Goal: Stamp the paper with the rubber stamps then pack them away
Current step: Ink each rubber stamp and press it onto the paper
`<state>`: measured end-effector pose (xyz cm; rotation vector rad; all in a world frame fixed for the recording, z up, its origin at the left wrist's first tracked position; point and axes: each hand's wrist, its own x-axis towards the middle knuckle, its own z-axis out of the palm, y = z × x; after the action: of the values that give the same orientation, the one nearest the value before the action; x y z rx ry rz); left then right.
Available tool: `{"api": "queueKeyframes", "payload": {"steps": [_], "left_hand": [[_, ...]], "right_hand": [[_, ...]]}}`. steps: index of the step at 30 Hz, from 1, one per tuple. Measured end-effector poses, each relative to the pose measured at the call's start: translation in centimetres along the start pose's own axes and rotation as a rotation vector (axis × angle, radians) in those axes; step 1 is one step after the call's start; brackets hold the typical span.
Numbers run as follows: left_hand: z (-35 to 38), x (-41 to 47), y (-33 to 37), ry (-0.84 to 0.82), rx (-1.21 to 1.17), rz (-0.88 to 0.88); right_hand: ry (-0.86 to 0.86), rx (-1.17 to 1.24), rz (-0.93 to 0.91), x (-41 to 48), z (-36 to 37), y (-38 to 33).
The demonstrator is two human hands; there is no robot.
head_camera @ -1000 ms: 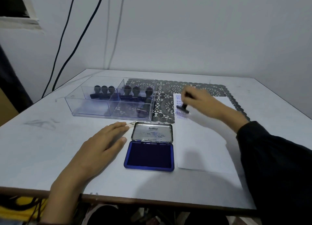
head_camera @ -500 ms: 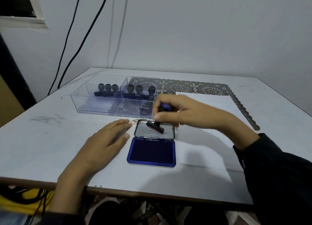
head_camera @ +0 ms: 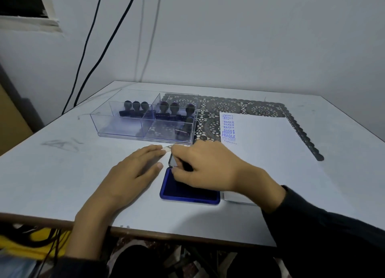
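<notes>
Right-hand grip (head_camera: 208, 167) low over the open blue ink pad (head_camera: 187, 192), which sits near the middle of the counter's near edge. Its fingers are curled round a small dark rubber stamp (head_camera: 186, 166), of which only a sliver shows beneath them; whether its face touches the ink cannot be told. Left-hand grip (head_camera: 133, 173) lies flat and relaxed on the pale counter (head_camera: 62, 169), holding nothing, just beside the pad's left side and not on it. White sheet of paper (head_camera: 270, 148) lies toward the right edge, its far end over a dark lace mat (head_camera: 260, 108). A column of blue FRAGILE imprints (head_camera: 228, 130) runs down the sheet's left margin, several of them overlapping. Clear plastic divided tray (head_camera: 116, 127) stands toward the far left corner with the other dark stamps (head_camera: 175, 111) in its compartments. Judged step: inking before another imprint, packing not yet begun. Risks: the pad is unbraced and may skid under a slanted press. An uneven load of ink would print patchy. The loose sheet may shift at the strike, and over the lace it would take a broken mark. Another print set too close would blur into the crowded column. Inked fingertips could smudge the paper.
</notes>
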<state>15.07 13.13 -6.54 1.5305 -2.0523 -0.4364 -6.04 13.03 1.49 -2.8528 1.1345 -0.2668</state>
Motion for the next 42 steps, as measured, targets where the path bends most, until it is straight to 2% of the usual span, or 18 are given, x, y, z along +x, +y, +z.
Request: {"api": "queueKeyframes", "payload": {"steps": [5, 14, 20, 23, 26, 28, 31, 36, 39, 42], "left_hand": [[0.1, 0.1, 0.5, 0.01, 0.022, -0.02], [0.0, 0.0, 0.6, 0.004, 0.028, -0.022], [0.1, 0.1, 0.4, 0.003, 0.043, -0.017], [0.2, 0.1, 0.1, 0.004, 0.039, -0.004], [-0.1, 0.1, 0.5, 0.044, -0.052, 0.011], [-0.5, 0.0, 1.8, 0.117, -0.163, 0.049], [-0.4, -0.1, 4.9, 0.15, -0.214, 0.147], [2.1, 0.7, 10.7, -0.028, 0.02, 0.425], [3.9, 1.3, 12.0, -0.127, 0.177, 0.48], [4.8, 1.6, 12.4, -0.158, 0.267, 0.481]], "right_hand": [[0.234, 0.038, 0.092, -0.1, 2.4, -0.1], [0.419, -0.13, 0.123, -0.8, 3.4, -0.9], [0.311, 0.021, 0.146, -0.4, 2.6, -0.5], [0.169, 0.262, 0.179, 0.3, 1.5, 1.1], [0.3, 0.421, 0.26, 0.6, -0.4, 4.2], [0.395, 0.35, 0.339, 0.7, -1.7, 6.7], [0.362, 0.153, 0.44, 0.7, -1.9, 10.2], [0.28, 0.055, 0.46, 0.8, -0.2, 12.3], [0.264, 0.006, 0.436, 1.0, 0.2, 12.5], [0.235, -0.036, 0.414, 1.1, 0.5, 12.8]]}}
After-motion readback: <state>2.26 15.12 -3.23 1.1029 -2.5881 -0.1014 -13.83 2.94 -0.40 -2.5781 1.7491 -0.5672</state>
